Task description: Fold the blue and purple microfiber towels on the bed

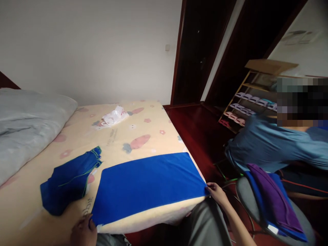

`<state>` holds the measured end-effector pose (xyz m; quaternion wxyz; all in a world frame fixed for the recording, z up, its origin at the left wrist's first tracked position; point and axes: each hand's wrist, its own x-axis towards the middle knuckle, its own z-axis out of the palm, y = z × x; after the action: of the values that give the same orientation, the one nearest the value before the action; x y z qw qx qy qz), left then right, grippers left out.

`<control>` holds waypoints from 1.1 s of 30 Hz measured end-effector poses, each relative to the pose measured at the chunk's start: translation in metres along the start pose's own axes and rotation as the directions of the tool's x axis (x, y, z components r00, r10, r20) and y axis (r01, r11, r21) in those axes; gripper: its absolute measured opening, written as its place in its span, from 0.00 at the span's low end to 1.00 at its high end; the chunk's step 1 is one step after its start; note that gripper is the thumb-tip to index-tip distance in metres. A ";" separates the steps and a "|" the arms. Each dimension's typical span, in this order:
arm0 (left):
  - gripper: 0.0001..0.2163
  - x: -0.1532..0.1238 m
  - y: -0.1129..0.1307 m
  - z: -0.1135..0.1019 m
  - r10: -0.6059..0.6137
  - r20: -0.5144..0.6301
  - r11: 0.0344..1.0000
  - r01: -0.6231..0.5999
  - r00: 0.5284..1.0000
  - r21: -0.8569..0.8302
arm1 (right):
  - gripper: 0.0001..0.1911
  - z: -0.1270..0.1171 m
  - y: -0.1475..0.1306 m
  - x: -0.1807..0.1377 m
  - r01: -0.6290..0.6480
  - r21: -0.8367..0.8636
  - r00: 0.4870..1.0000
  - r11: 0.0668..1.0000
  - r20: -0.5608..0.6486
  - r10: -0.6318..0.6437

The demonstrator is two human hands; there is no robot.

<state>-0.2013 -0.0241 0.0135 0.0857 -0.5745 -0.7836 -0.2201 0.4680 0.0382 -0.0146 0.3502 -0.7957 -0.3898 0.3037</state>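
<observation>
A blue towel (147,182) lies flat and spread out near the front edge of the bed (123,136). My left hand (83,232) pinches its near left corner. At the near right corner, my right hand (216,193) grips the cloth at the bed's edge. Both hands are closed on the towel. A crumpled blue garment with green trim (69,181) lies just left of the towel.
A grey pillow (28,123) fills the bed's left side; a white plastic bag (112,118) lies further back. To the right, a chair (258,208) holds folded blue and purple cloths (276,201). Another person in a blue top (276,145) bends beside a shoe rack (249,102).
</observation>
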 end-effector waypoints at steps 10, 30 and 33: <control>0.17 -0.072 0.397 0.058 0.748 0.300 0.645 -0.540 0.593 -0.541 | 0.17 0.047 -0.129 0.109 0.145 -0.117 0.989 0.982 0.059 -0.139; 0.12 -0.084 0.427 0.018 0.472 0.388 0.486 0.133 0.792 -0.864 | 0.08 0.071 -0.203 0.133 0.083 0.337 0.937 0.938 0.294 -0.189; 0.14 -0.069 0.354 -0.003 0.258 0.425 0.453 0.280 0.868 -0.847 | 0.11 0.099 -0.251 0.097 0.017 0.592 0.811 0.806 0.464 -0.357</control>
<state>0.1526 0.0013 0.0763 -0.4338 -0.5631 -0.5476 -0.4415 0.3402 0.2635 0.1077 0.4692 -0.4890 -0.4472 0.5838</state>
